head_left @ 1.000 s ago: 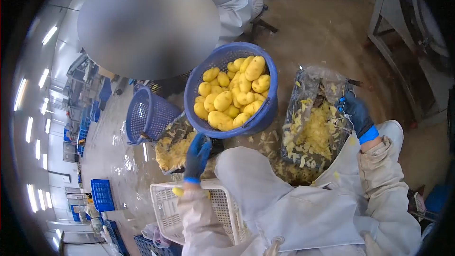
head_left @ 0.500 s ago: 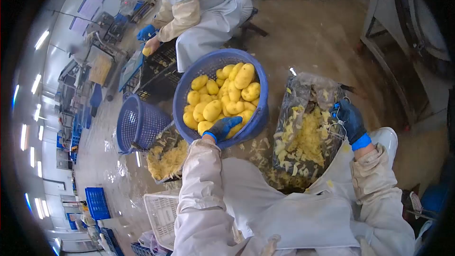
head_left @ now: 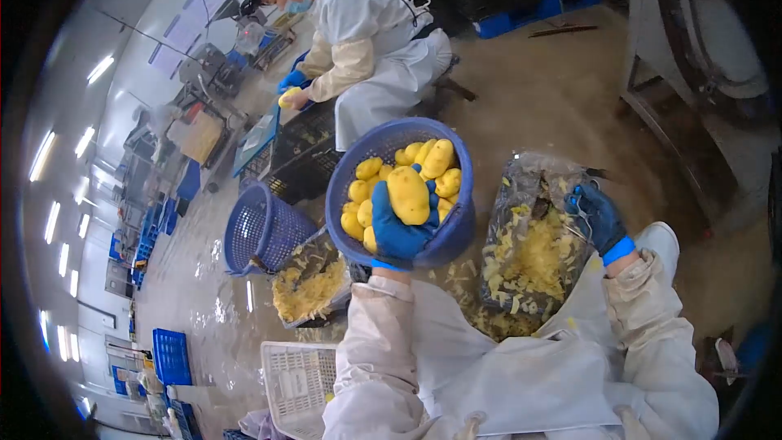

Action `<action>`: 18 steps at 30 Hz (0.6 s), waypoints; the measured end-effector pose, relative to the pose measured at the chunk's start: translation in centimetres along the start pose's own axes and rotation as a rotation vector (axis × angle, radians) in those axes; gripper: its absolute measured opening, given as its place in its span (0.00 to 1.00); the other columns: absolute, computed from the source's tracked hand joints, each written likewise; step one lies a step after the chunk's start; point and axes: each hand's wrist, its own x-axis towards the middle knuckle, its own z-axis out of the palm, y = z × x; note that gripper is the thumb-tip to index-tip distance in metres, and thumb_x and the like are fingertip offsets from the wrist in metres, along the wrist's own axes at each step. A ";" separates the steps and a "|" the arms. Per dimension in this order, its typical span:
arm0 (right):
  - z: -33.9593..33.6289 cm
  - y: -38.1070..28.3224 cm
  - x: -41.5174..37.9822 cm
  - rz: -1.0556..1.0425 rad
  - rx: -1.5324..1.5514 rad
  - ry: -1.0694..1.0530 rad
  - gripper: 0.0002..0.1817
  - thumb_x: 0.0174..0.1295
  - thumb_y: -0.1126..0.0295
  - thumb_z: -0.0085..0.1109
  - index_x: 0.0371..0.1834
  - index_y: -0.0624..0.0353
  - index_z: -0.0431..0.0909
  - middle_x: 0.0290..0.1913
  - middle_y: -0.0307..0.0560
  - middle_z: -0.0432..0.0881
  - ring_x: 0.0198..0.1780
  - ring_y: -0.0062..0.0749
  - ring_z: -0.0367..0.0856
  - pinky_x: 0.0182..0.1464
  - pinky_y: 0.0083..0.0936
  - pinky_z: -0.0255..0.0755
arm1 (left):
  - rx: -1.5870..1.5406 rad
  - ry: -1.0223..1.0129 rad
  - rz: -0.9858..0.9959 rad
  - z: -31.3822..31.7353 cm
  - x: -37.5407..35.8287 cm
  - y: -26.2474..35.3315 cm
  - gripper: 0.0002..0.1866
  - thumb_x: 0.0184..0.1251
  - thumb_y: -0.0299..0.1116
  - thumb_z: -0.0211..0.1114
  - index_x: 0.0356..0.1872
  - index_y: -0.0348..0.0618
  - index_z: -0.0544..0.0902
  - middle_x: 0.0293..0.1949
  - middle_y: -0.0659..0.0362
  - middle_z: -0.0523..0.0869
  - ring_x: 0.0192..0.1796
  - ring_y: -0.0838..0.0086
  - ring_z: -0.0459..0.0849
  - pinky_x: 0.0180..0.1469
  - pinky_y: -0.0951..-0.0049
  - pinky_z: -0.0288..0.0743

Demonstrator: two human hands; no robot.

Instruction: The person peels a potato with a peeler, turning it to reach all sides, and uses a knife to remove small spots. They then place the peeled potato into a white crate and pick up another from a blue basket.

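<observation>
Yellow potato (head_left: 408, 195) now lifted over blue basket (head_left: 458, 238), gripped in left hand (head_left: 399, 236); pick-up looks complete. Right hand (head_left: 599, 216), at three o'clock, stays closed around metal peeler (head_left: 577, 230).

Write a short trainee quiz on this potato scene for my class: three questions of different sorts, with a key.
1. Multiple choice: what does the blue-gloved left hand hold?
A) a rectangular white plastic crate
B) an oval yellow potato
C) a flat wooden board

2. True or false: the blue-gloved right hand is empty.

3. Fill in: the other yellow potatoes sit in a round blue plastic ____.

Key: 1. B. 2. False; it holds a thin metal wire tool. 3. Basket.
</observation>
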 end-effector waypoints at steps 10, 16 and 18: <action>10.9 3.1 -6.2 -0.552 -0.760 -0.243 0.07 0.60 0.70 0.56 0.37 0.62 0.78 0.35 0.42 0.80 0.39 0.24 0.77 0.43 0.26 0.71 | -0.300 0.099 -0.264 6.7 -2.9 -14.8 0.24 0.67 0.53 0.49 0.54 0.46 0.73 0.48 0.53 0.80 0.47 0.61 0.80 0.40 0.66 0.80; 7.3 2.2 -2.4 -0.816 -0.969 -0.106 0.08 0.61 0.68 0.56 0.34 0.62 0.77 0.29 0.41 0.80 0.34 0.24 0.78 0.39 0.24 0.72 | -0.360 0.160 -0.433 6.6 -5.5 -16.1 0.27 0.65 0.53 0.50 0.54 0.40 0.72 0.47 0.48 0.78 0.45 0.56 0.79 0.42 0.61 0.77; 5.2 0.9 -0.7 -0.885 -1.027 -0.009 0.08 0.62 0.68 0.55 0.34 0.62 0.77 0.29 0.41 0.80 0.34 0.24 0.79 0.39 0.23 0.72 | -0.387 0.129 -0.470 6.5 -5.8 -16.1 0.28 0.65 0.54 0.51 0.55 0.40 0.71 0.47 0.48 0.78 0.45 0.57 0.79 0.41 0.63 0.78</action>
